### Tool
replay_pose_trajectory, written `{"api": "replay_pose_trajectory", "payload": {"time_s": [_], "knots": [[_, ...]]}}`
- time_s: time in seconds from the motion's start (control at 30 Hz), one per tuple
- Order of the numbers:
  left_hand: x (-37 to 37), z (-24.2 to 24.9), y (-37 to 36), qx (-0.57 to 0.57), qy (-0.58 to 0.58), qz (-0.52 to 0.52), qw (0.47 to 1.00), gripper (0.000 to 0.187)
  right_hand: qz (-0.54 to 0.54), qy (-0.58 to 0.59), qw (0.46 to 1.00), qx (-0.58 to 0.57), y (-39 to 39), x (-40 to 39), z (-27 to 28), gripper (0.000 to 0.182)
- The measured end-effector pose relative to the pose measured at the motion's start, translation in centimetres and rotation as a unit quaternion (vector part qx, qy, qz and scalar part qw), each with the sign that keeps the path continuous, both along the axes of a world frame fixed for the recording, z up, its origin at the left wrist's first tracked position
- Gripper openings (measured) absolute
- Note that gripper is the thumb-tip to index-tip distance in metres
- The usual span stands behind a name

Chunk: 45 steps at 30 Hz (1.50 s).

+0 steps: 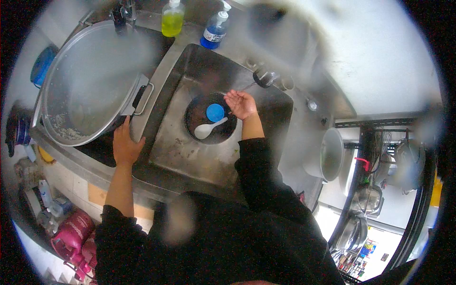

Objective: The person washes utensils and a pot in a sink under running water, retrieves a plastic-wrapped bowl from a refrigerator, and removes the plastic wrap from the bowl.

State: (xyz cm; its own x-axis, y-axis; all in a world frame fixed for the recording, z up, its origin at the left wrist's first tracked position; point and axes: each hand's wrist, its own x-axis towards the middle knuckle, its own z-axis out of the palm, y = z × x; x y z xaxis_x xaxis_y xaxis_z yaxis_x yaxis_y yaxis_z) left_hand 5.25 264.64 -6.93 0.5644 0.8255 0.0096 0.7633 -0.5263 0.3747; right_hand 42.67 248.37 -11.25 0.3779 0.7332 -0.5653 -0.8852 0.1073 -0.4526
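Observation:
My left hand (127, 145) is stretched out at the side of a large metal pot (71, 135), fingertips right beside its looped handle (145, 99), thumb apart. Whitish bits cling inside the pot, which sits tilted over the left sink basin (102, 156). Over the right basin (166, 156), my right hand (241, 104) is held palm up with its fingers lightly bent and nothing in it. Just left of and below that hand is a dark round pan (191, 118), where a blue round piece (215, 112) and a white spoon (204, 131) lie.
Behind the basins stand a yellow-green soap bottle (172, 21) and a blue pump bottle (213, 34). The faucet (265, 77) is at the back right. A white bucket (330, 154) and a dark rack (363, 166) stand right; a pink gas cylinder (73, 232) is low left.

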Motion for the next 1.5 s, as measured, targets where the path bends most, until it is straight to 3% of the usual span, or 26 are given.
{"api": "replay_pose_trajectory", "payload": {"time_s": [0.63,0.77,0.87,0.97,1.07,1.17,1.2,1.23,1.27,1.3,1.37,1.47,1.5], "knots": [[-0.3,-0.3,0.3,-0.005,-0.012,-0.012,1.000,0.081,0.042,-0.035,0.999,-0.004,0.3,0.5,0.3,0.017],[-0.3,-0.3,0.2,0.000,-0.016,-0.015,1.000,0.081,0.065,-0.037,0.997,-0.018,0.4,0.1,2.3,0.025],[-0.2,-0.2,0.2,-0.005,-0.017,-0.014,1.000,0.081,0.067,-0.088,0.988,-0.103,1.2,-0.2,4.0,0.030],[-0.1,0.0,0.2,-0.003,-0.017,-0.014,1.000,0.081,0.051,-0.081,0.995,-0.019,1.5,-0.3,5.3,0.029],[-0.3,-0.3,0.3,-0.009,-0.012,-0.014,1.000,0.081,0.019,-0.070,0.993,0.095,2.0,-0.2,6.3,0.039],[-0.3,-0.3,0.3,-0.010,-0.016,-0.012,1.000,0.081,0.085,-0.002,0.967,0.241,1.7,0.2,4.0,0.029],[-0.3,-0.2,0.2,-0.009,-0.019,-0.013,1.000,0.081,0.129,-0.097,0.983,0.093,1.5,-0.5,2.7,0.022],[-0.2,-0.3,0.2,-0.015,-0.021,-0.015,1.000,0.081,0.168,-0.190,0.965,-0.057,1.5,-1.7,1.0,0.016],[-0.2,-0.3,0.3,-0.019,-0.024,-0.016,0.999,0.081,0.203,-0.278,0.917,-0.203,1.4,-2.2,-0.7,0.015],[-0.2,-0.3,0.4,-0.022,-0.027,-0.015,0.999,0.080,0.208,-0.400,0.860,-0.239,1.1,-1.5,-3.6,0.016],[-0.1,0.1,0.4,-0.021,-0.019,-0.012,1.000,0.080,0.209,-0.616,0.697,-0.302,-0.4,0.0,-9.2,0.026],[0.0,-0.1,0.3,-0.014,-0.017,-0.009,1.000,0.080,0.089,-0.542,0.715,-0.433,1.2,-1.8,-3.6,0.024],[-0.1,-0.2,0.4,-0.007,-0.017,-0.010,1.000,0.080,0.082,-0.541,0.730,-0.410,1.0,-0.6,-5.4,0.025]]}}
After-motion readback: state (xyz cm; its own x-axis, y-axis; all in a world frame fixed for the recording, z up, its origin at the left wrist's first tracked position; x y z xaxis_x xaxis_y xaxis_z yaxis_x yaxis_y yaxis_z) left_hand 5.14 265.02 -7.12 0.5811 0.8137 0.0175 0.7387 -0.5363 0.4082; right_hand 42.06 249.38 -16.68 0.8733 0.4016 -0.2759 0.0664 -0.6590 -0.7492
